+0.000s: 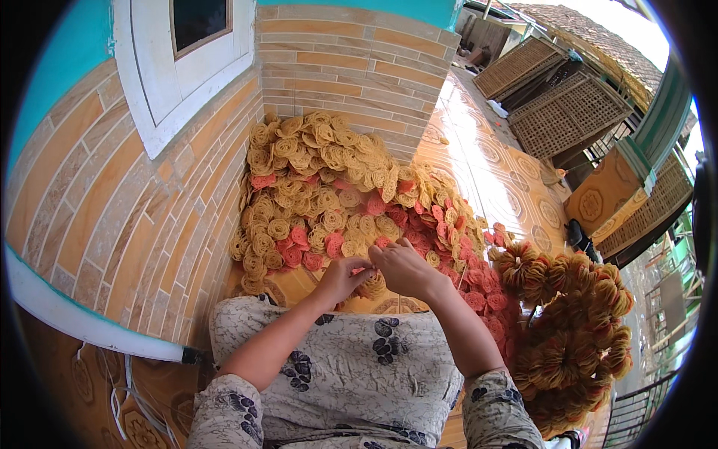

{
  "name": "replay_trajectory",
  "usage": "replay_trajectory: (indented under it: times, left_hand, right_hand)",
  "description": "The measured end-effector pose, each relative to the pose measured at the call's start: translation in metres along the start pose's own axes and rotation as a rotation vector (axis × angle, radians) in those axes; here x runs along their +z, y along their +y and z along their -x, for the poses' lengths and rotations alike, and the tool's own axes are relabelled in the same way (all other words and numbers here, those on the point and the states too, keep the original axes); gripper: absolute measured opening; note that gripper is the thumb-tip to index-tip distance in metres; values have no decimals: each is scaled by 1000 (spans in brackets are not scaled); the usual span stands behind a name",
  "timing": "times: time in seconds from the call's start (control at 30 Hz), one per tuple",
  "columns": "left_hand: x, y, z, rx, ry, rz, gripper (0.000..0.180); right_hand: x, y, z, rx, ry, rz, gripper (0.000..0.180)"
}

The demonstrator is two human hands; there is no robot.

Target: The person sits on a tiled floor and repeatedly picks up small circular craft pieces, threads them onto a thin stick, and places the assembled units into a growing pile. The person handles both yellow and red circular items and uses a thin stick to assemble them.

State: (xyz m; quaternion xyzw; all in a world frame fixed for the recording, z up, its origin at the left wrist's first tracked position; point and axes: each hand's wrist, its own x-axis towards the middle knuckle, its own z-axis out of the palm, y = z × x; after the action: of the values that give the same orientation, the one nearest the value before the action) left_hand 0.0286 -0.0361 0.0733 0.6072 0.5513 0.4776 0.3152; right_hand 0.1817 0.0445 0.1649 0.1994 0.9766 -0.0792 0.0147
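Fingers (380,259) meet by yellow rosette (372,288); yellow-and-coral rosette heap (329,221) beyond.

Daylight enters from upper right; overall exposure bright. Sky (639,34) clips to white. Strong glare streaks the patio floor tiles (479,142), washing out their pattern. Lower-left floor tiles (56,389) sit in dim shade. Left hand (342,280) and right hand (405,268) are evenly lit, reasonably sharp. Fisheye distortion bows the white wall ledge (90,323); black vignette fills the corners; bluish fringing along right rim.
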Motion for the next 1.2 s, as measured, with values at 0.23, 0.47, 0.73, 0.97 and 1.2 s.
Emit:
replay_trajectory:
  times: [0.23,0.47,0.73,0.97,1.2]
  left_hand:
    - [-16,-73,-14,-138,270,-182,16]
    - [-14,-111,-24,-253,342,-147,22]
    - [-10,-90,-22,-131,410,-178,21]
    - [-8,-74,-23,-165,349,-213,19]
    - [-11,-75,-22,-277,197,233,17]
  right_hand:
    - [77,29,-35,326,336,-814,28]
    - [131,36,-31,446,308,-1387,53]
    - [114,28,-32,425,241,-1454,46]
    - [108,29,-33,469,254,-1486,33]
    - [117,48,-27,441,62,-1423,40]
